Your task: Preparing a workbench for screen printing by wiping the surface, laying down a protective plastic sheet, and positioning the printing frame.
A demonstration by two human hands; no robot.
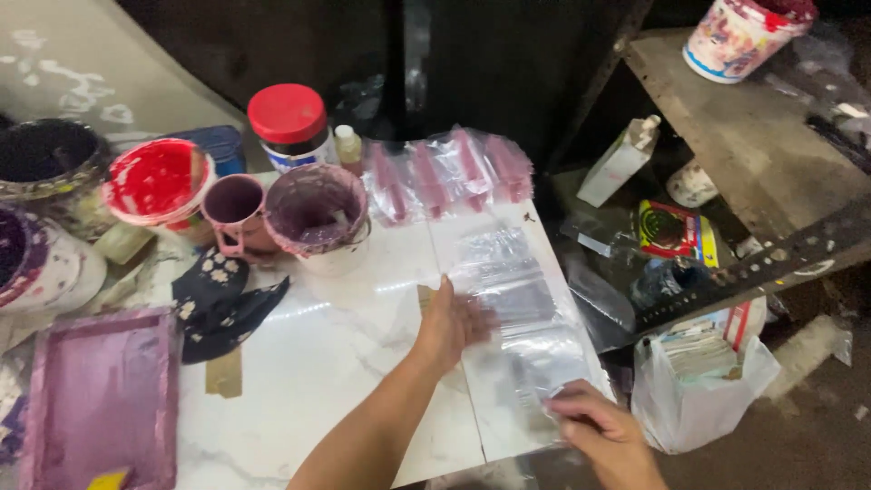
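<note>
- Left hand (pixel 451 319) lies flat, fingers spread, on the clear plastic sheet (pixel 517 299).
- Right hand (pixel 594 419) pinches the sheet's near end; its long axis runs away from it.

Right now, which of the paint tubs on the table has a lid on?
The jar with the red lid, at the back of the white table. The red-stained tub, the purple tub and the small mug stand open.

We lose the right hand (pixel 606 434) to blur and the bottom frame edge, so its grip stays unclear. At the tabletop's (pixel 318 363) left edge, the purple tray (pixel 104 399) and dark paint tubs (pixel 41 159) are cropped.
</note>
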